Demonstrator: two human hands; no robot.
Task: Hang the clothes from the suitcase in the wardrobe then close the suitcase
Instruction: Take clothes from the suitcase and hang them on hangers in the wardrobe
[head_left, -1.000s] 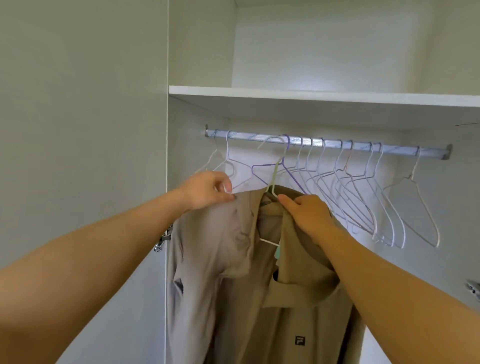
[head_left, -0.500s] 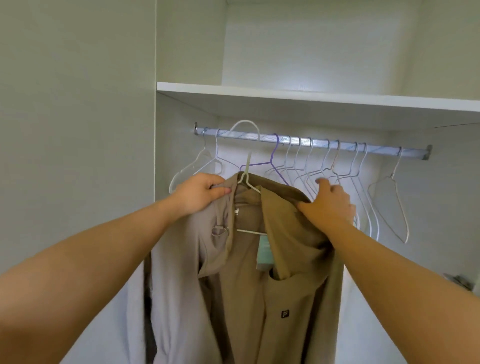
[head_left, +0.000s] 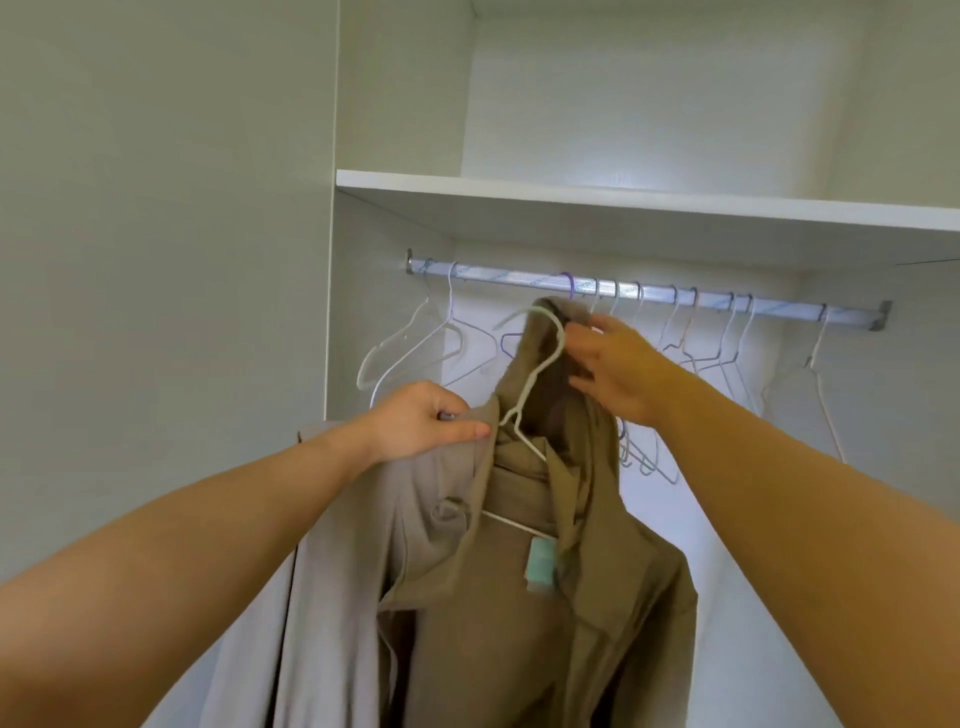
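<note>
Wardrobe (head_left: 395, 228): open in front of you, white, with a shelf (head_left: 623, 200) across it above a metal rail (head_left: 649, 293).
Jacket (head_left: 519, 623): tan and hooded, held up just below the rail on a white wire hanger (head_left: 535, 384) whose hook sits short of the bar.
Empty hangers (head_left: 722, 358): a row of white and purple wire ones on the rail, either side of the jacket.
Left hand (head_left: 423, 423): your fingers are closed on the jacket's shoulder.
Right hand (head_left: 615, 371): your fingers pinch the raised hood beside the hook.
</note>
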